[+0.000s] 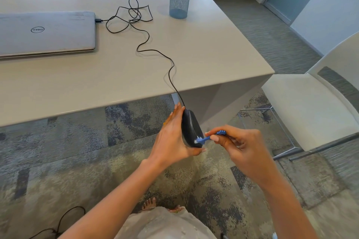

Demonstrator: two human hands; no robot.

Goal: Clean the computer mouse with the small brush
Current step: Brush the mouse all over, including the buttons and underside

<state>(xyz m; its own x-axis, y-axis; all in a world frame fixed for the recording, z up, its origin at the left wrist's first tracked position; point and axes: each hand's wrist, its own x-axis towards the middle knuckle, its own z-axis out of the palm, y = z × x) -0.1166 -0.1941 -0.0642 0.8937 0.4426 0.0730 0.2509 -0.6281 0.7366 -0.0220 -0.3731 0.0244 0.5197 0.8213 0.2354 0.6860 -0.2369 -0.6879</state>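
A black wired computer mouse (pixel 191 127) is held on its side in front of the table's near edge, with my left hand (pixel 172 137) gripping it from the left. My right hand (pixel 236 141) pinches a small blue brush (pixel 208 137) by its handle. The brush's white bristles touch the lower right side of the mouse. The mouse's black cable (pixel 144 39) runs up over the table edge and loops across the top to the laptop's side.
A closed grey laptop (pixel 46 33) lies on the beige table (pixel 213 54) at the left. A blue mesh pen cup (pixel 179 1) stands at the back. A white chair (pixel 310 106) is at the right. Patterned carpet lies below.
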